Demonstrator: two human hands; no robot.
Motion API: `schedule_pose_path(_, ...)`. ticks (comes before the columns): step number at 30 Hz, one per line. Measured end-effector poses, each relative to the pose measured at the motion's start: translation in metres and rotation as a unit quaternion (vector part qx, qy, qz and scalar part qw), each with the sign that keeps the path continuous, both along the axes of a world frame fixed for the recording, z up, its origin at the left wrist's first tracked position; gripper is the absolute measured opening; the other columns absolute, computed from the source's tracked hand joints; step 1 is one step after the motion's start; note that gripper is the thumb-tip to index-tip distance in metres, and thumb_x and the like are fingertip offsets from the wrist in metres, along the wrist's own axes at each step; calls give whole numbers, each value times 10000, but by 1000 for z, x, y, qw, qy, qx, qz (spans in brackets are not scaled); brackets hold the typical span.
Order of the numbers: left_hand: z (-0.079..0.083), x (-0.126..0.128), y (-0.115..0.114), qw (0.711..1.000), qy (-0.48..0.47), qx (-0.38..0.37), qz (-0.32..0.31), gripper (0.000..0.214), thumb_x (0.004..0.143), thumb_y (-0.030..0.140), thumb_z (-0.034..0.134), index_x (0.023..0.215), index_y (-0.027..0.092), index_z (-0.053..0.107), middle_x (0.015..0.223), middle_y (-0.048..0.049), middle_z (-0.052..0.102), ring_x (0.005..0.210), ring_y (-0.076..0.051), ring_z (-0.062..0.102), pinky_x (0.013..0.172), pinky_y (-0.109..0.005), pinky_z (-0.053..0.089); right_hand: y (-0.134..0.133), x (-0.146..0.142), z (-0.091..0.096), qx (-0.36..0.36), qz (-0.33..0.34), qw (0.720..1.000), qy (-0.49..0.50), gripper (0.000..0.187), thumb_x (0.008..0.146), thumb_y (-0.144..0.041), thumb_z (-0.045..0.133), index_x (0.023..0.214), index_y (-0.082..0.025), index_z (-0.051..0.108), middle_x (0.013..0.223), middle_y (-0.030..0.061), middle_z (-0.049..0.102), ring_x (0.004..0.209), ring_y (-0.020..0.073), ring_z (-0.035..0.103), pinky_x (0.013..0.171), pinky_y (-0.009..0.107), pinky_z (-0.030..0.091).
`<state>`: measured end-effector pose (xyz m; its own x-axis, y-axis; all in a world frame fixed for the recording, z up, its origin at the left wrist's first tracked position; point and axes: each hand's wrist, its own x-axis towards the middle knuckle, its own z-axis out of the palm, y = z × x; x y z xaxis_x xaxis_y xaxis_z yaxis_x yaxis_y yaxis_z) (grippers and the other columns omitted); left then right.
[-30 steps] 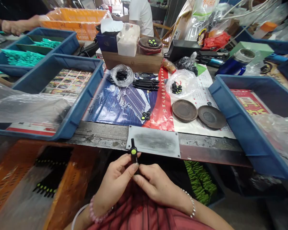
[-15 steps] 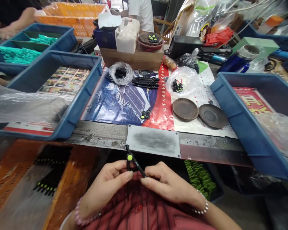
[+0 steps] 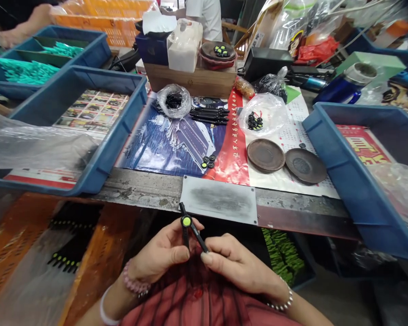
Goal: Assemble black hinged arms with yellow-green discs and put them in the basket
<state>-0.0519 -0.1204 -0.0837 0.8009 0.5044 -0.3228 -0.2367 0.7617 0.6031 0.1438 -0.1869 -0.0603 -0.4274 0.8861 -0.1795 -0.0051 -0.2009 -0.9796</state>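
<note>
Over my lap I hold a black drawing compass (image 3: 187, 221) with a bright green disc at its hinge, its short handle pointing up and its two legs spread. My left hand (image 3: 165, 248) is closed around the left leg, with the thumb in front and a fingertip showing behind the hinge. Thumb and fingers of my right hand (image 3: 240, 260) pinch the lower end of the right leg. On the table edge ahead lies a pale metal plate (image 3: 219, 199) with a dark smudge. Small round black caps (image 3: 209, 160), one green-faced, rest on the blue poster beyond.
Blue trays stand left (image 3: 102, 167) and right (image 3: 347, 181). Two brown dishes (image 3: 265, 155), black pen-like parts (image 3: 209, 115) and plastic bags of small parts (image 3: 263, 115) lie between them. An orange crate (image 3: 112, 226) with black compasses sits lower left. Another person's arm (image 3: 27, 27) shows far left.
My left hand has shifted slightly, its thumb lower and a fingertip now visible behind the hinge. The compass stays in both hands. The whole view has moved a little.
</note>
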Motion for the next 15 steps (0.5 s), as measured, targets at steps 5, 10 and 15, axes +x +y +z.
schedule_pose_path(5,2,5,-8,993,80,69,51,375,774,328,833,1126,257,727,917,-10,641,810,-99,560,753,-155,450,-2,-17,-12,-9,-38,999,12,456,1004,-530,461,743,-157,461,653,-43,361,570,72,296,517,219,228)
schedule_pose_path(10,13,6,-9,954,241,166,60,411,867,398,710,1191,145,695,725,1,572,626,-92,456,590,-191,387,-1,-19,-21,-38,-58,998,11,471,987,-521,509,692,-162,433,633,-42,364,566,74,290,521,220,244)
schedule_pose_path(15,15,1,-7,955,253,150,30,436,820,395,726,1133,92,700,740,-14,574,680,-118,460,621,-216,371,2,-18,-21,-43,-6,999,13,477,980,-508,543,678,-167,402,614,-53,319,560,70,247,500,227,203)
